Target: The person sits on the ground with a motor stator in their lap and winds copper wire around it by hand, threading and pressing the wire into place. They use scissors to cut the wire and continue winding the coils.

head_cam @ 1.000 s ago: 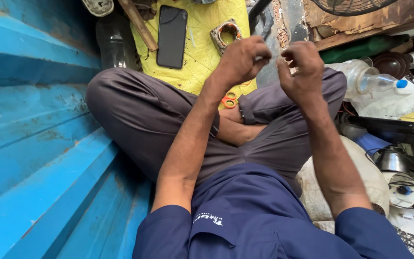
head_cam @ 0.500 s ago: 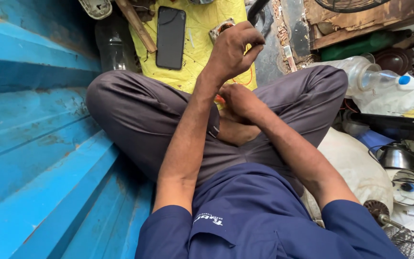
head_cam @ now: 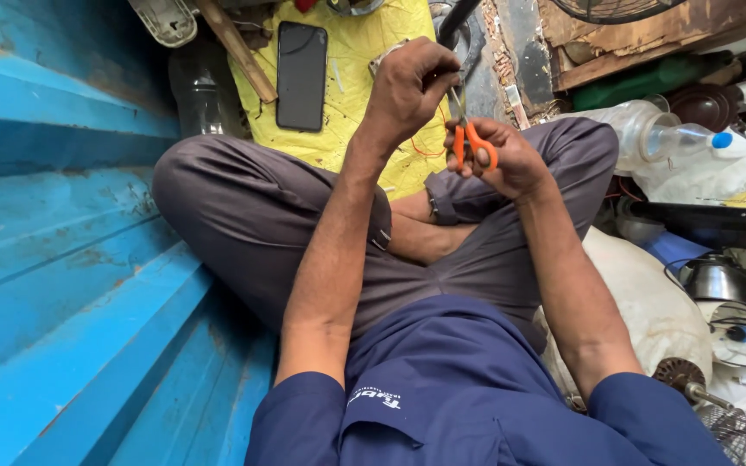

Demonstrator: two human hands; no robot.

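- Scissors (head_cam: 470, 142) with orange handles are in the right hand (head_cam: 502, 160); the fingers are closed through the handles, and the blades point up toward the left hand.
- Left hand (head_cam: 412, 86) is raised just above the scissors, its grip pinched together on something very thin at the blade tips; what it is I cannot tell.
- Both hands are held above the crossed legs in grey trousers (head_cam: 252, 224), near to each other but not clearly touching.
- A thin red wire (head_cam: 425, 154) lies on the yellow sheet (head_cam: 360, 86) just below the hands.
- A black phone (head_cam: 301, 76) lies flat on the same yellow sheet, to the left of the left hand, well apart from it.
- A blue metal wall (head_cam: 53, 259) stands along the person's left side.
- A clear plastic bottle with a blue cap (head_cam: 679, 138) lies at the right, beside the knee.
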